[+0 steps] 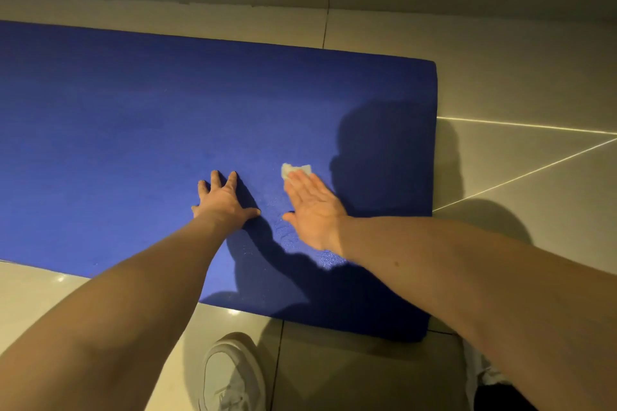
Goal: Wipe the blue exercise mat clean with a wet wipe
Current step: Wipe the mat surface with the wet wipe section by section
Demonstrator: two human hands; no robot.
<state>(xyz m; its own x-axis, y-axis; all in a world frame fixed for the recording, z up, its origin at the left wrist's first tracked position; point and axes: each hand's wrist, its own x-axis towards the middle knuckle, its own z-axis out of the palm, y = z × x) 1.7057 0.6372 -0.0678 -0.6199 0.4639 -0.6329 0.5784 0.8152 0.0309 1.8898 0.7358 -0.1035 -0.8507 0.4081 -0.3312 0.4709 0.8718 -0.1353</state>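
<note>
White sneaker nearest. Left hand spread flat; right hand presses crumpled white wet wipe; blue foam exercise mat extends leftward of both.

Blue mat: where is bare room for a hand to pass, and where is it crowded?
Bare: the blue mat left of the left hand, and between the wet wipe and the far edge. Crowded: where the right hand presses the wipe beside the left.

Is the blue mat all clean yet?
Not yet. A shiny wet patch by the right hand looks wiped. That hand presses the crumpled white wet wipe onto the thick blue exercise mat; the left hand braces flat. The big stretch on the left looks dry.
</note>
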